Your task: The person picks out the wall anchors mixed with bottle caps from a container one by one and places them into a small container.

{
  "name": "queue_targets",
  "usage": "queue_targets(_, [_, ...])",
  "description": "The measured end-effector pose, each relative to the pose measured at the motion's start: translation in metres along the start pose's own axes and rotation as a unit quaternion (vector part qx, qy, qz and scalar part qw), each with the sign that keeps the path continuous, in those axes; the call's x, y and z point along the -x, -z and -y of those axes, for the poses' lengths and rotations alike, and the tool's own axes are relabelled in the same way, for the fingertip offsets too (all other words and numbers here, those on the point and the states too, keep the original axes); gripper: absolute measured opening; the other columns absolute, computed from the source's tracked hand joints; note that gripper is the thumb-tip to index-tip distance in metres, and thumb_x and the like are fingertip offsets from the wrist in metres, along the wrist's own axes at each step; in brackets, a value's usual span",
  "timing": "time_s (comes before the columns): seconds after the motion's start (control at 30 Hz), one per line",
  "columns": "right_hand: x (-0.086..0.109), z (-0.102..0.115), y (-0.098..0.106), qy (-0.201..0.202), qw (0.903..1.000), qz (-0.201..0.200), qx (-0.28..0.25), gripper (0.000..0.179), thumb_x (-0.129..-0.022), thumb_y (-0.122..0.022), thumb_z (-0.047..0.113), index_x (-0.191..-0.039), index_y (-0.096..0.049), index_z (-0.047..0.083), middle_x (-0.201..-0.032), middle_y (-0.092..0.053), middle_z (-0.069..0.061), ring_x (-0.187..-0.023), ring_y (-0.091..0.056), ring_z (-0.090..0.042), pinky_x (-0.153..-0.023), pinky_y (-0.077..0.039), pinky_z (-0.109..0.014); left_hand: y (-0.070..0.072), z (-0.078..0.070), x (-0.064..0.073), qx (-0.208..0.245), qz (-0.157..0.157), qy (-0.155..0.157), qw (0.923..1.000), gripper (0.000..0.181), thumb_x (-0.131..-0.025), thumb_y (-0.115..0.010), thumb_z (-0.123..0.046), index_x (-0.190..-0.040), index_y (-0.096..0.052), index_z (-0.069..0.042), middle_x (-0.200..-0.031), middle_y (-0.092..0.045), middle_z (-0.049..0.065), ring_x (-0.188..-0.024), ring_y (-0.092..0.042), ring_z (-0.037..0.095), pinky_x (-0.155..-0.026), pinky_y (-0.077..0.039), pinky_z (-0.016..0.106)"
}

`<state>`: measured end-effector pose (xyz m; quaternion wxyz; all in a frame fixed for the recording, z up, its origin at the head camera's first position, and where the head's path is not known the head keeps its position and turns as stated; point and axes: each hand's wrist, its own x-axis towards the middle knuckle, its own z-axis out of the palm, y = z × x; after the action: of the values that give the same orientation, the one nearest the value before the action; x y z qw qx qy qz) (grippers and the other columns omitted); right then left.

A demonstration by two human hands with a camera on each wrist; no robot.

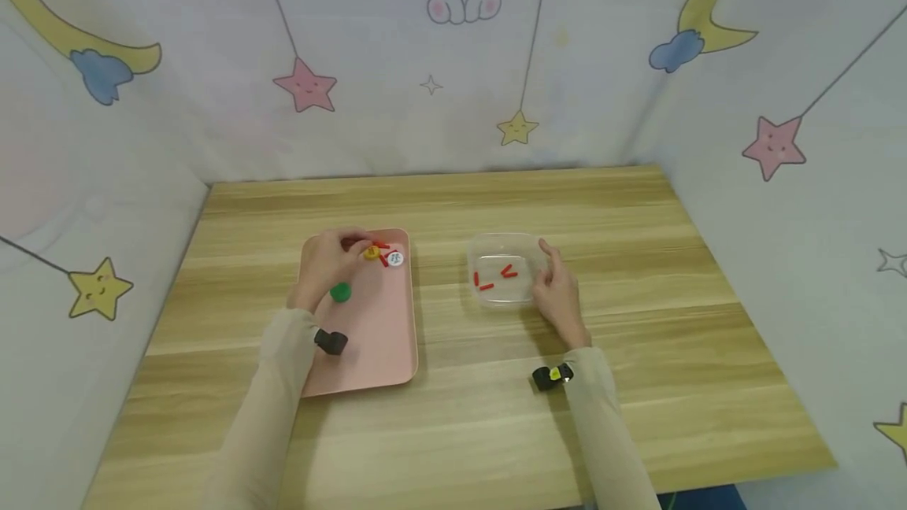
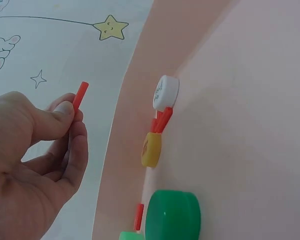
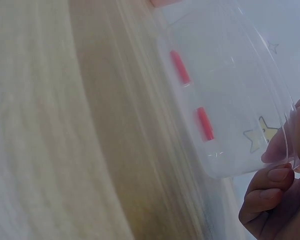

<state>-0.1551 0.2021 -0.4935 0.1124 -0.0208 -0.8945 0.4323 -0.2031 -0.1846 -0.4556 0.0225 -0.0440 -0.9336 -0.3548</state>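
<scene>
My left hand (image 1: 327,264), over the far left part of a pink tray (image 1: 368,345), pinches a short red stick (image 2: 80,96) between thumb and fingers. Near its fingertips in the tray lie a yellow round cap (image 1: 372,253), a white cap with printed marks (image 1: 395,259) and a few more red sticks (image 2: 163,120). A green cap (image 1: 341,292) sits closer to the wrist. My right hand (image 1: 560,297) grips the right wall of a clear plastic box (image 1: 503,234), thumb and fingers on either side of it. Several red sticks (image 1: 486,286) lie on the box's bottom.
A light green piece (image 2: 131,235) shows at the lower edge of the left wrist view, beside another red stick (image 2: 139,216). Tray and box stand apart on a wooden table (image 1: 453,431). Printed walls (image 1: 383,124) enclose its back and sides.
</scene>
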Motion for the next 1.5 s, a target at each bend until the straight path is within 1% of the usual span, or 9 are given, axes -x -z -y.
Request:
queue_targets(0.07, [-0.001, 0.000, -0.001, 0.000, 1.0000, 0.001, -0.001, 0.059, -0.091, -0.049, -0.004, -0.149, -0.048, 0.008, -0.066, -0.041, 0.001, -0.060, -0.040, -0.016, -0.060, -0.036, -0.031, 0.001, -0.003, 0.001, 0.008, 0.002, -0.001, 1.0000, 0.019, -0.101, -0.064, -0.029, -0.113, -0.077, -0.024, -0.110, -0.076, 0.003, -0.090, -0.062, 0.023, -0.079, -0.047, 0.036])
queue_targets(0.13, [-0.001, -0.001, -0.001, 0.000, 1.0000, 0.001, 0.001, 0.059, -0.091, -0.049, -0.004, -0.149, -0.048, 0.009, -0.065, -0.041, 0.002, -0.060, -0.040, -0.015, -0.059, -0.036, -0.030, 0.000, -0.004, 0.000, 0.044, 0.017, -0.004, 0.9989, 0.019, -0.101, -0.063, -0.026, -0.114, -0.076, -0.021, -0.113, -0.074, 0.004, -0.094, -0.064, 0.025, -0.080, -0.049, 0.035])
queue_targets(0.27, [-0.001, -0.005, -0.003, -0.001, 1.0000, -0.008, 0.004, 0.060, -0.090, -0.050, -0.004, -0.148, -0.050, 0.010, -0.064, -0.040, 0.003, -0.058, -0.039, -0.013, -0.057, -0.036, -0.029, -0.005, -0.004, 0.000, 0.130, 0.055, -0.018, 0.9898, 0.020, -0.103, -0.061, -0.018, -0.118, -0.072, -0.010, -0.120, -0.071, 0.012, -0.105, -0.064, 0.029, -0.086, -0.051, 0.033])
queue_targets(0.37, [-0.001, -0.006, -0.004, 0.002, 0.9999, -0.011, 0.005, 0.060, -0.089, -0.051, -0.004, -0.148, -0.050, 0.010, -0.064, -0.039, 0.003, -0.058, -0.039, -0.013, -0.057, -0.036, -0.029, -0.008, -0.004, 0.001, 0.157, 0.059, -0.024, 0.9855, 0.020, -0.103, -0.061, -0.015, -0.117, -0.072, -0.007, -0.121, -0.070, 0.014, -0.107, -0.064, 0.029, -0.087, -0.052, 0.032])
queue_targets(0.7, [0.003, -0.005, -0.001, 0.003, 1.0000, -0.007, -0.001, 0.059, -0.091, -0.049, -0.003, -0.149, -0.049, 0.010, -0.065, -0.038, 0.002, -0.059, -0.038, -0.015, -0.058, -0.035, -0.030, -0.019, -0.012, -0.001, 0.189, 0.051, -0.028, 0.9802, 0.018, -0.100, -0.066, -0.016, -0.112, -0.075, -0.006, -0.118, -0.072, 0.014, -0.103, -0.067, 0.031, -0.078, -0.053, 0.021])
queue_targets(0.87, [0.002, -0.005, -0.003, 0.012, 0.9999, -0.012, -0.001, 0.059, -0.090, -0.049, -0.004, -0.148, -0.050, 0.008, -0.063, -0.038, 0.004, -0.058, -0.038, -0.013, -0.058, -0.035, -0.028, -0.025, -0.020, -0.005, 0.220, 0.077, -0.018, 0.9722, 0.017, -0.100, -0.066, -0.017, -0.113, -0.074, -0.010, -0.120, -0.071, 0.009, -0.106, -0.066, 0.032, -0.080, -0.057, 0.035])
queue_targets(1.03, [0.002, -0.003, -0.005, 0.015, 0.9997, -0.016, -0.007, 0.059, -0.089, -0.050, -0.005, -0.147, -0.051, 0.007, -0.064, -0.038, 0.004, -0.058, -0.039, -0.013, -0.057, -0.036, -0.028, -0.029, -0.029, -0.012, 0.220, 0.089, -0.037, 0.9707, 0.018, -0.100, -0.065, -0.019, -0.114, -0.075, -0.012, -0.116, -0.073, 0.013, -0.104, -0.068, 0.035, -0.077, -0.057, 0.043])
queue_targets(1.23, [0.003, -0.001, -0.005, 0.010, 0.9998, -0.015, -0.009, 0.059, -0.090, -0.050, -0.005, -0.147, -0.051, 0.008, -0.065, -0.037, 0.003, -0.059, -0.038, -0.014, -0.058, -0.035, -0.028, -0.033, -0.048, -0.016, 0.207, 0.096, -0.036, 0.9730, 0.019, -0.101, -0.065, -0.019, -0.115, -0.075, -0.011, -0.118, -0.072, 0.016, -0.108, -0.067, 0.035, -0.077, -0.052, 0.030])
queue_targets(1.5, [0.002, -0.003, -0.006, 0.016, 0.9996, -0.021, -0.007, 0.057, -0.089, -0.050, -0.005, -0.145, -0.052, 0.007, -0.064, -0.038, 0.003, -0.057, -0.037, -0.013, -0.057, -0.035, -0.028, -0.053, -0.066, -0.019, 0.220, 0.119, -0.041, 0.9672, 0.015, -0.098, -0.068, -0.014, -0.110, -0.076, -0.010, -0.112, -0.074, 0.010, -0.107, -0.067, 0.038, -0.074, -0.052, 0.028])
